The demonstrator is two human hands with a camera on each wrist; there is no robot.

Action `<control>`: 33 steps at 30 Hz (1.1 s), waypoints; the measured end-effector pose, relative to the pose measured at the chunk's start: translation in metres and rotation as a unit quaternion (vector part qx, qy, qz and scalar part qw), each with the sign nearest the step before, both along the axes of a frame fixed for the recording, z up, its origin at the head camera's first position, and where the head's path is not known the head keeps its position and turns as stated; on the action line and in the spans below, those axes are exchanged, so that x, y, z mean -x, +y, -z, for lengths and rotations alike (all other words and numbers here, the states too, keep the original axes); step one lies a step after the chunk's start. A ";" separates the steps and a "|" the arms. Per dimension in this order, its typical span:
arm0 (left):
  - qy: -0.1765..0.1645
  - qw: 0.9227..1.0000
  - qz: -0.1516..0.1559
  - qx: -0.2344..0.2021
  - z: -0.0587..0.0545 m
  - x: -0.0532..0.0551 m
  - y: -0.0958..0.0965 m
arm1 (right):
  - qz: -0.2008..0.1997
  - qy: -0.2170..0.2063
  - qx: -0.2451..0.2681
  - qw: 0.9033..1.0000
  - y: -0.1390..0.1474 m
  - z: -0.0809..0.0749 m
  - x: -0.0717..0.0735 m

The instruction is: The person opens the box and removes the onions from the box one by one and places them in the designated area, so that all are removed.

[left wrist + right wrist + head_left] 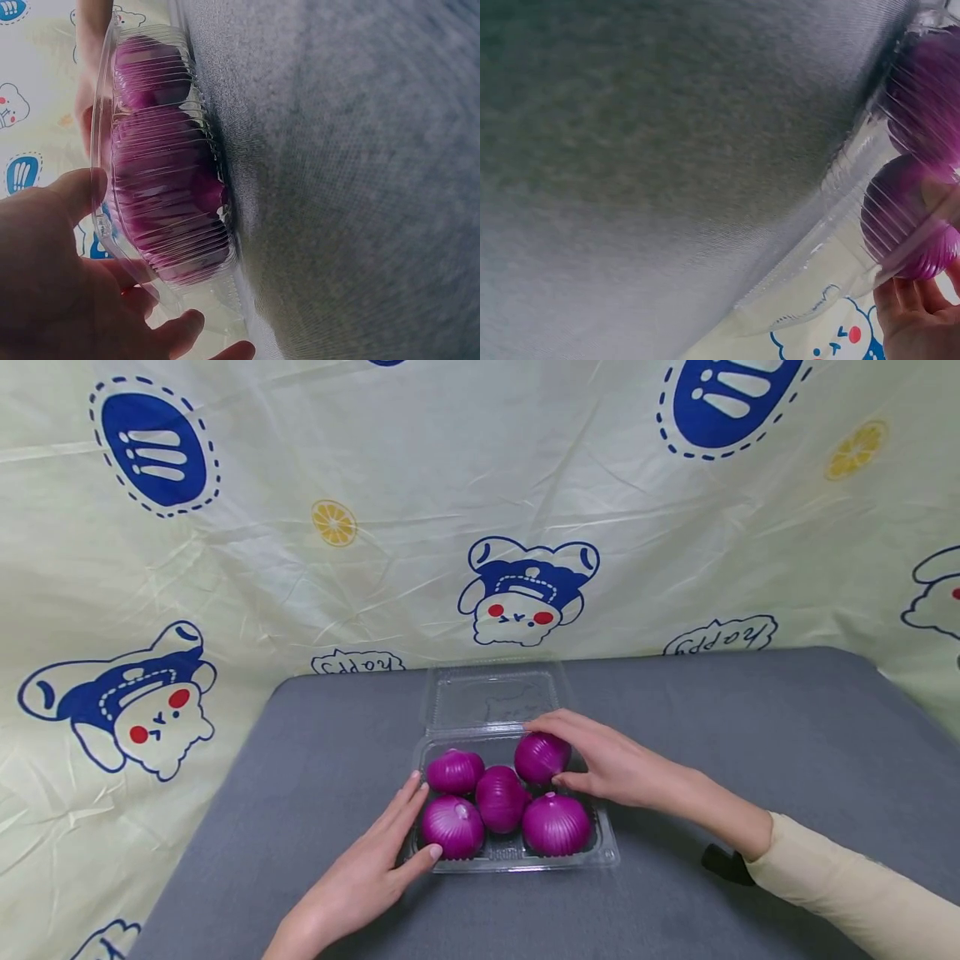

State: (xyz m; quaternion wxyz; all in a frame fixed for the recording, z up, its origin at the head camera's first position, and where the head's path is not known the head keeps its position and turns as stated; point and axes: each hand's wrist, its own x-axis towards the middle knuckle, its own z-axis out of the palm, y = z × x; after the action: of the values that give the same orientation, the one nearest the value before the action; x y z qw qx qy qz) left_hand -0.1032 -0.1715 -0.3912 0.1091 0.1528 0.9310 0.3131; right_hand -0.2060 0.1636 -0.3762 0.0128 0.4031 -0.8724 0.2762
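Note:
A clear plastic clamshell box (517, 862) sits on the table with several purple onions in it, including one at the front left (453, 827) and one at the front right (557, 824). My right hand (611, 764) curls its fingers and thumb round the back-right onion (542, 757), inside the box. On the other side, my left hand (367, 868) rests against the box's left edge with fingers extended. Its thumb (79, 191) touches the rim in the left wrist view, and the other fingers reach along the outside wall.
The box's lid (495, 697) is folded back flat toward the far edge of the grey table (337, 760). Behind the table hangs a pale curtain (405, 585) printed with cartoon figures. A dark strap or band (726, 864) shows beneath my right wrist.

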 end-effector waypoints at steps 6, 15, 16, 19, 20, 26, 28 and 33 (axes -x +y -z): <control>0.002 1.000 0.000 -0.001 0.001 0.000 0.000 | 0.017 0.003 0.006 1.000 -0.003 -0.006 0.000; -0.003 1.000 -0.002 0.001 0.001 0.000 0.002 | 0.050 -0.018 0.030 0.998 0.005 -0.013 -0.008; -0.004 1.000 -0.004 0.002 0.000 0.000 0.002 | 0.053 -0.024 0.033 0.998 0.006 -0.014 -0.010; -0.007 1.000 -0.008 0.003 0.000 0.000 0.001 | 0.061 -0.036 0.039 0.997 0.010 -0.016 -0.015; -0.007 1.000 -0.009 0.004 0.000 0.000 0.001 | 0.062 -0.036 0.042 0.997 0.011 -0.016 -0.017; -0.009 1.000 -0.010 0.002 -0.001 0.000 0.002 | 0.055 -0.008 0.064 0.996 0.017 -0.014 -0.023; -0.010 1.000 -0.011 0.003 -0.001 0.000 0.002 | 0.055 0.006 0.071 0.996 0.019 -0.014 -0.025; -0.009 1.000 -0.010 0.000 -0.001 0.000 0.001 | 0.070 0.028 0.095 0.993 0.025 -0.013 -0.027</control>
State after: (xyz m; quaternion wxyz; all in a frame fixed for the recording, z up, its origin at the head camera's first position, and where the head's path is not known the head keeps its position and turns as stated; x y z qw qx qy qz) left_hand -0.1028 -0.1700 -0.3906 0.1139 0.1407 0.9314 0.3157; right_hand -0.1792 0.1888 -0.3636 0.0945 0.3454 -0.8674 0.3454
